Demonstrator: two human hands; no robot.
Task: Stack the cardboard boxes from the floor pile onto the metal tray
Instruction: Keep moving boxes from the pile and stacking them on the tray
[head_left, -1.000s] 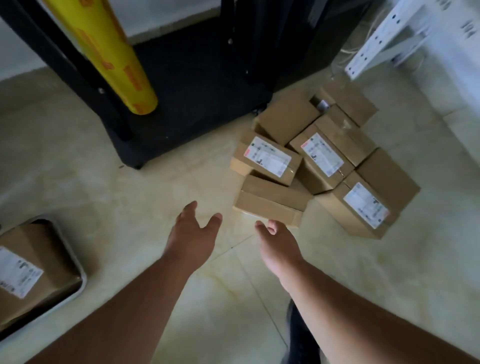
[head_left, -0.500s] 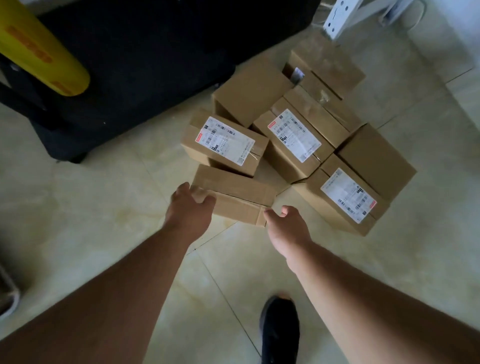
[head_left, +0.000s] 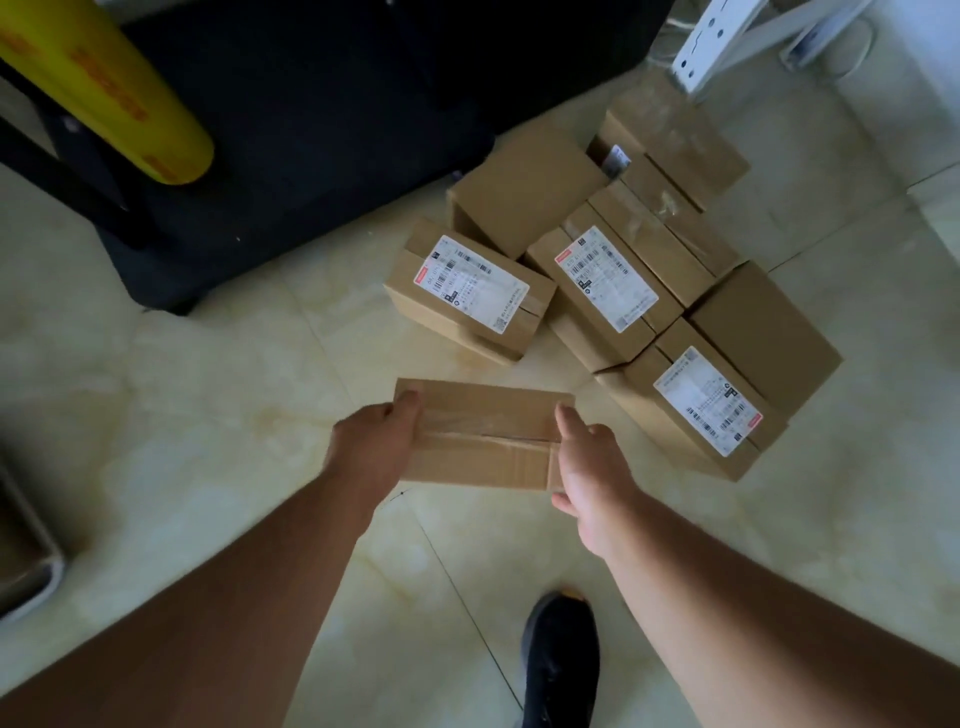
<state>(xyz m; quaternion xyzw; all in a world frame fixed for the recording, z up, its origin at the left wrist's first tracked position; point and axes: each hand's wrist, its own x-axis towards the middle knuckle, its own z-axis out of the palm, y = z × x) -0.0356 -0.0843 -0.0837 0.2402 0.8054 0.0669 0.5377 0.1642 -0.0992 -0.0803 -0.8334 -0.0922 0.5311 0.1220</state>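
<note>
A plain taped cardboard box (head_left: 483, 434) is held above the floor between both hands. My left hand (head_left: 371, 452) grips its left end and my right hand (head_left: 589, 467) clasps its right end. Behind it the floor pile of several cardboard boxes (head_left: 613, 270) rests on the tiles, three of them showing white shipping labels. The nearest labelled box (head_left: 467, 291) lies just beyond the held one. A corner of the metal tray (head_left: 31, 566) shows at the far left edge, mostly cut off.
A black cart base (head_left: 291, 130) stands behind the pile, with a yellow roll (head_left: 104, 88) leaning over it. A white metal bracket (head_left: 722, 41) sits at the top right. My dark shoe (head_left: 561, 660) is on the tiles below the hands.
Both hands reached forward to the nearest box, closed on its two ends and lifted it off the pile toward me. The view shifted, so the tray slid almost out of sight.
</note>
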